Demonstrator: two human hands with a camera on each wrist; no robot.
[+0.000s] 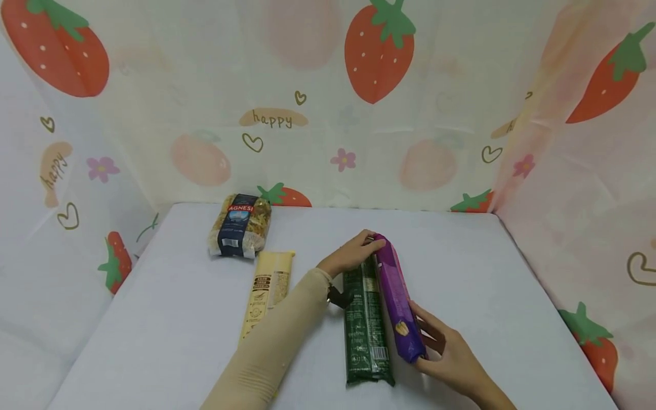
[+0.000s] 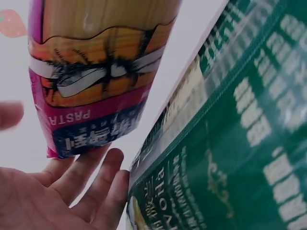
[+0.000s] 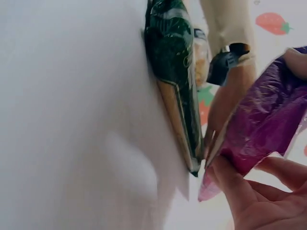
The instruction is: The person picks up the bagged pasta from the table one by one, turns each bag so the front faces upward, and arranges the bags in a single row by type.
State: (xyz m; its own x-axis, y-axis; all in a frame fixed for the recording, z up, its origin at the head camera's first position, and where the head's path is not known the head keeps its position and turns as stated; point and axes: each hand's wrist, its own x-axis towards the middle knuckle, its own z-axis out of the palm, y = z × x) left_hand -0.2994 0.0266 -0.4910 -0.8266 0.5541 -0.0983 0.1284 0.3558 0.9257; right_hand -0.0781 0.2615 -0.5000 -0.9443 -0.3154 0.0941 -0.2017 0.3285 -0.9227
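Observation:
A purple pasta pack is tilted lengthwise beside a green spaghetti pack, its front window turned toward the left wrist camera. My left hand holds its far end, the thumb overlapping the upper corner in the head view. Seen from the left wrist, fingers meet the printed end of the pack. My right hand grips the near end, with the thumb on one side and fingers on the other. The green pack lies flat under my left wrist.
A yellow pack lies left of the green one, partly hidden by my left sleeve. Farther back stands a bag of pasta labelled Agnesi. Strawberry-patterned cloth walls in the white table at the back and sides.

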